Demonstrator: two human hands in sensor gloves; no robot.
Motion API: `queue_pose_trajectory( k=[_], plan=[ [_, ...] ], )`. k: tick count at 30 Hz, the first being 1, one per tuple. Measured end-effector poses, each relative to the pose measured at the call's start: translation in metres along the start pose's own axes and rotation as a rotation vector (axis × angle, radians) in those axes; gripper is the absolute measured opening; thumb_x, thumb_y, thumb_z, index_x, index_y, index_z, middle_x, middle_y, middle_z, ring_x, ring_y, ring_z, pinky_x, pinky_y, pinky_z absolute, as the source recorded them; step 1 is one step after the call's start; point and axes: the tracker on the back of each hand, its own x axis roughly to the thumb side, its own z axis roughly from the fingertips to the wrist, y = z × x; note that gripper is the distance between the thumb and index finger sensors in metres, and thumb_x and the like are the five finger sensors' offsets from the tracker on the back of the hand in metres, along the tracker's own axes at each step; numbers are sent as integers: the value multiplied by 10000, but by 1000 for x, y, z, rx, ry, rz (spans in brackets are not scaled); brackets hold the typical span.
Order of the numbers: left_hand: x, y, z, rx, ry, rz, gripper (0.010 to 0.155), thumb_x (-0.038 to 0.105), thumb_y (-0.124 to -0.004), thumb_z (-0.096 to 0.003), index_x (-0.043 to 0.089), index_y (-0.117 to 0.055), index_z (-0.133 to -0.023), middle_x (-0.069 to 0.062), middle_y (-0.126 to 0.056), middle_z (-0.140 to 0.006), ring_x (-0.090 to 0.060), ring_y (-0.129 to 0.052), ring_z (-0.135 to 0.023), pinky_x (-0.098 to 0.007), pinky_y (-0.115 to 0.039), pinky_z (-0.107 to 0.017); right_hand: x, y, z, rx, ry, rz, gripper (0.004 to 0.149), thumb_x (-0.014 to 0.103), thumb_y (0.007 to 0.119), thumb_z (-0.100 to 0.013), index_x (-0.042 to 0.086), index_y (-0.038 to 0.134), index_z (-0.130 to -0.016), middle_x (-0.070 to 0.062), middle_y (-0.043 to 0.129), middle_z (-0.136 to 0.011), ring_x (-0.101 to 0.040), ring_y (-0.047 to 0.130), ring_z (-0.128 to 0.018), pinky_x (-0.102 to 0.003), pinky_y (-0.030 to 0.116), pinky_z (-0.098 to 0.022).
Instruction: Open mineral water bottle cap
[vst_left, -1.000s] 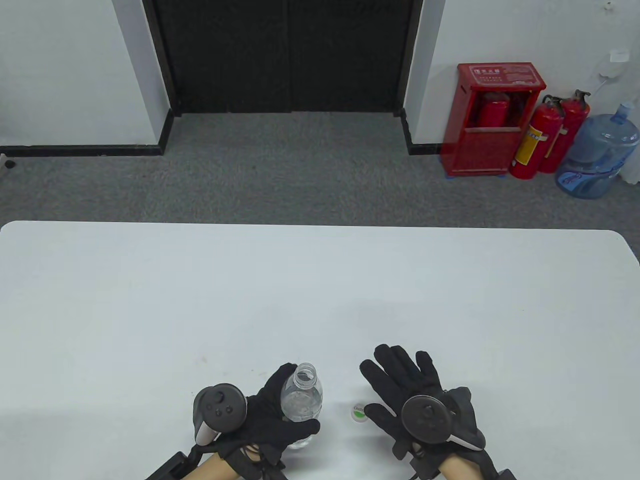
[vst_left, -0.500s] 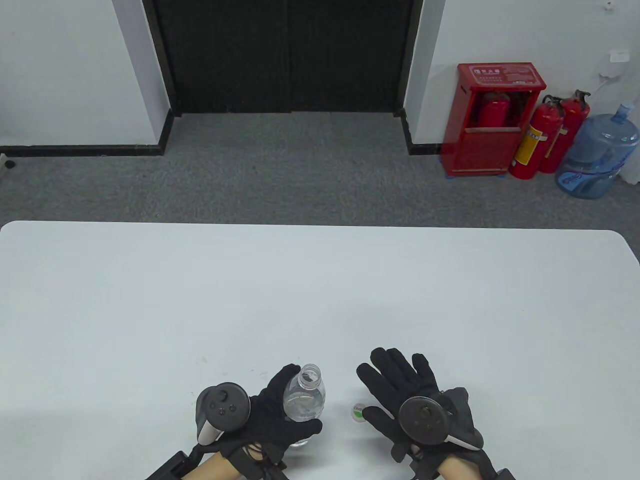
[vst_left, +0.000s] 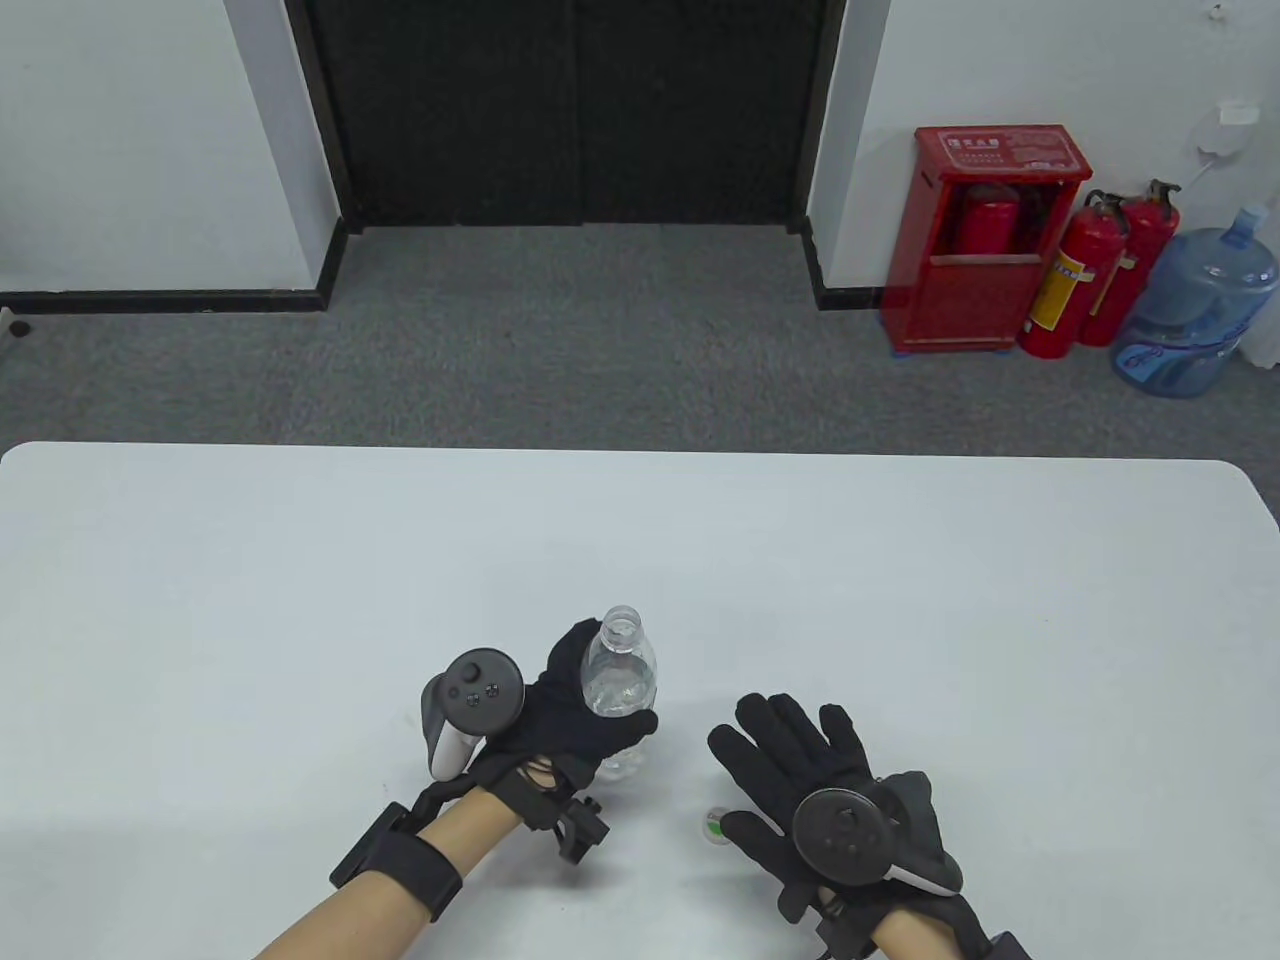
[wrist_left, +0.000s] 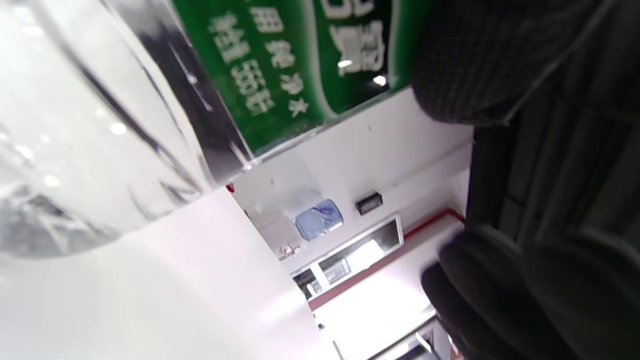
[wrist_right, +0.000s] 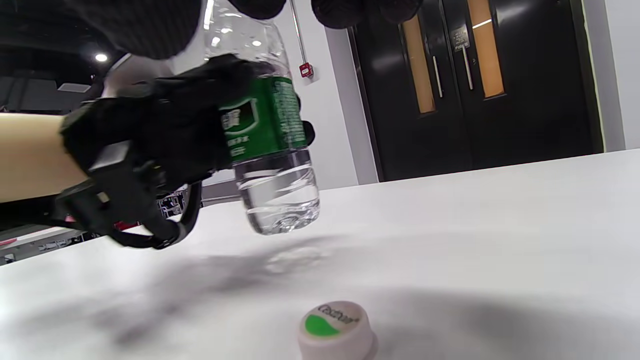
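The left hand (vst_left: 560, 710) grips the bottle (vst_left: 620, 680) at its label, lifted off the surface (vst_left: 300, 600) and uncapped — any tilt or squeeze could spill water. The right hand (vst_left: 830, 790) is spread, holding nothing; the cap (wrist_right: 335, 327) lies just beside its thumb.

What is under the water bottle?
Only the white table and the bottle's shadow. The left hand holds the bottle up off the table, so nothing touches its bottom. The cap lies nearer, not underneath.
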Motion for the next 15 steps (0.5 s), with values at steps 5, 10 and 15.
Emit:
queue_pose_trajectory(
  k=[5,10,15],
  plan=[
    [-14,-1,-23,45,8,-76,992,590,-934,-314,289,-237,-953,4,-488,-1013,-306,-744,-1000,-539,-621,-753,-4,3,-1,22,36,3,739,593,682,-379,414,377,-1028,-30,371,-1166,-360,382,-1051,-658,265,-682],
    [-30,-4,-26,43,34,-84,994,582,-934,-315,292,-229,-953,3,-477,-1016,-312,-731,-1004,-540,-611,-755,-5,4,-2,26,41,-6,738,590,683,-378,414,380,-1028,-31,371,-1166,-362,378,-1051,-659,262,-682],
    [-35,-3,-23,27,37,-102,994,610,-895,-330,302,-182,-951,-2,-444,-1025,-317,-715,-1002,-550,-605,-742,-5,5,-3,31,36,3,734,593,679,-381,413,383,-1028,-27,380,-1165,-350,379,-1055,-658,267,-682]
  ],
)
